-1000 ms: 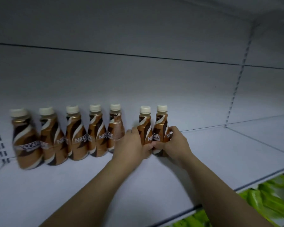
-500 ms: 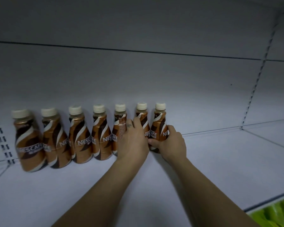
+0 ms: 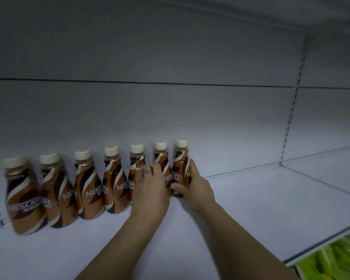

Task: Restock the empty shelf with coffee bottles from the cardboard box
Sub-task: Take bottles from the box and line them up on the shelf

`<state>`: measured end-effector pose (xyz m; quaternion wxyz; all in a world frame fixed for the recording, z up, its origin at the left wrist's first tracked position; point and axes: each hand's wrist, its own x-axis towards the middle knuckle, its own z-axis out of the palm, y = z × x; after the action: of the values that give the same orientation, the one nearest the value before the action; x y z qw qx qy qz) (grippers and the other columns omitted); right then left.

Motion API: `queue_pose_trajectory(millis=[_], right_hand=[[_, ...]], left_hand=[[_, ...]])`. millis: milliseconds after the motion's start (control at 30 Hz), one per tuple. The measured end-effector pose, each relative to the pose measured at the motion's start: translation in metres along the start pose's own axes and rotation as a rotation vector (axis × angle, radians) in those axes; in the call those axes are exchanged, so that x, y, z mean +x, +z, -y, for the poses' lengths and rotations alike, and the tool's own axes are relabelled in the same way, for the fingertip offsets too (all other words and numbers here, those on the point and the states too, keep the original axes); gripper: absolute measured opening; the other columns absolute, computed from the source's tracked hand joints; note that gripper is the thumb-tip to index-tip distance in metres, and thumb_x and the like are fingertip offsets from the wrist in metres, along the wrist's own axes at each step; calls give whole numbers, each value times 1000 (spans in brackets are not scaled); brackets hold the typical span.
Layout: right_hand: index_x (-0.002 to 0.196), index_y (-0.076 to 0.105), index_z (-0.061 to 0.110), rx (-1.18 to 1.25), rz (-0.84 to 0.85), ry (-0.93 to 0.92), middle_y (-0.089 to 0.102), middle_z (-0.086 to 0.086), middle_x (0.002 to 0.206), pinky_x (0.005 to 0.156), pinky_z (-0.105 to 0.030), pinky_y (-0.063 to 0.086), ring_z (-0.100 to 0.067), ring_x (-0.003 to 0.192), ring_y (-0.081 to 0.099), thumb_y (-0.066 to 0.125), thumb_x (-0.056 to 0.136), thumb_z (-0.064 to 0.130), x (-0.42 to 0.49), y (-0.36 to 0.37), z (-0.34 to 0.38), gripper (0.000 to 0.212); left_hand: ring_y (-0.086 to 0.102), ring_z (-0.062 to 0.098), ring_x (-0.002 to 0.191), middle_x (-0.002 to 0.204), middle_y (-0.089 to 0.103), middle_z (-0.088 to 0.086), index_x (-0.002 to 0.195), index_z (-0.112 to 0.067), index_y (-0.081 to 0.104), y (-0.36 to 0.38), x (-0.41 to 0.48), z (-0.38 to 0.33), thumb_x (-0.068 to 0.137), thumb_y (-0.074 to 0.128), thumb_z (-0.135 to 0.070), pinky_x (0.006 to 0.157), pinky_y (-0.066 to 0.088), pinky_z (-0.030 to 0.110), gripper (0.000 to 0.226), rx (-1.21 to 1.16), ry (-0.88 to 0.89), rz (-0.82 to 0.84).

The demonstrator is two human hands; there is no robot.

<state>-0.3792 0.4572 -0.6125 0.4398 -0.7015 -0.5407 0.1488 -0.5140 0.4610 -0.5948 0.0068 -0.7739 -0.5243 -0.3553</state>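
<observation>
Seven coffee bottles stand in one row on the white shelf, with brown swirl-printed sleeves, bulbous bodies and cream caps. The left hand grips the sixth bottle; the right hand grips the seventh bottle. Five stand left of the grip. Green packs lie below right.

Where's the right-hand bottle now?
Head view, centre: the rightmost bottle stands on the shelf by the back wall, gripped by the right hand, just right of the sixth bottle that the left hand holds.
</observation>
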Motion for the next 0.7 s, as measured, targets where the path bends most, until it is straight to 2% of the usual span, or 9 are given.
queue_pose_trajectory(millis=[100,167,267,367,467,567,700], right_hand=[[153,-5,29,-75,9,32,50,1,143,106,-43,37,-27,128,49,70,80,47,-5,3,1,106],[153,-10,25,-119,27,43,48,0,145,106,-42,36,-27,129,48,68,76,56,-12,4,1,113],[153,-8,20,-249,40,54,43,-6,147,106,-46,34,-28,131,43,64,66,69,-22,-3,-3,123],[153,-5,20,-350,-28,64,36,-10,150,108,-48,31,-29,134,37,63,69,72,-32,-30,-10,120],[153,0,22,-460,-103,59,34,-9,151,109,-48,30,-29,135,35,61,74,70,-50,-68,-20,111],[154,3,24,-532,-151,88,30,-7,154,112,-49,24,-27,138,32,61,77,66,-71,-105,-28,105],[154,7,23,-610,-231,137,27,-6,156,114,-50,21,-26,140,29,59,81,63,-100,-148,-36,98]], left_hand=[[42,25,121,127,47,7,126,-17,41,-2,-1,-2,82,71,-23,99,42,38,54,29,26,-3],[45,23,118,126,48,4,124,-20,43,-3,-2,-4,84,67,-22,96,42,34,47,48,56,4],[51,17,110,124,50,0,122,-24,44,-4,-4,-9,87,62,-22,89,42,30,39,66,147,10],[52,16,104,118,52,-2,117,-25,47,-5,-10,-16,88,57,-35,79,48,30,33,27,242,11],[50,18,108,122,52,-2,124,-24,49,-3,-19,-32,89,51,-47,84,46,32,42,6,365,24],[46,18,117,128,51,-4,129,-25,47,-1,-27,-55,88,49,-51,90,40,33,49,-31,448,67],[44,19,117,128,51,-3,129,-23,47,-4,-37,-91,87,48,-52,88,40,35,52,-83,544,157]])
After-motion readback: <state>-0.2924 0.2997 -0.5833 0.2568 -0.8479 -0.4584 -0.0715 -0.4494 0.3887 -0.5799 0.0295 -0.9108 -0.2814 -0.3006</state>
